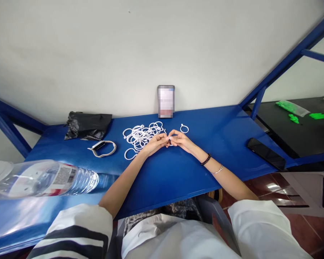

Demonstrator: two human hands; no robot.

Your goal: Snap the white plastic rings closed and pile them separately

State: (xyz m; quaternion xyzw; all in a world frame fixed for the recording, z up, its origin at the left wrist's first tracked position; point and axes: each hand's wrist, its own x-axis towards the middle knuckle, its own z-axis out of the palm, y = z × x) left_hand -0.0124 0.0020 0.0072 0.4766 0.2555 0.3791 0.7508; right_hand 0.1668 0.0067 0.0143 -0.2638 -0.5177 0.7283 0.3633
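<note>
A white ring (170, 138) is between the fingertips of both hands, above the middle of the blue worktop (162, 180), nearer its back edge than its front; only a small pale piece and part of a thin curve show, the rest being hidden by the fingers.

The left hand (157, 142) and the right hand (181, 140) meet there, thumbs and forefingers pinched narrow on the ring; how the other fingers bear on it cannot be told.

A pile of similar rings (137, 135) lies just beside the left hand, slim, glossy white and overlapping, some with a small knob on the rim; a single ring (188, 130) lies apart, beyond the right hand toward the back edge.

Toward the left edge, a clear bottle (49, 178) bears a white and red label (63, 178) with a barcode, its print too small to read; a phone (166, 102) stands at the back edge, its screen blurred; a black bag (88, 126) lies by the back left corner, a pale-strapped watch (104, 148) in front of it; a dark phone (267, 154) lies near the front right corner.
</note>
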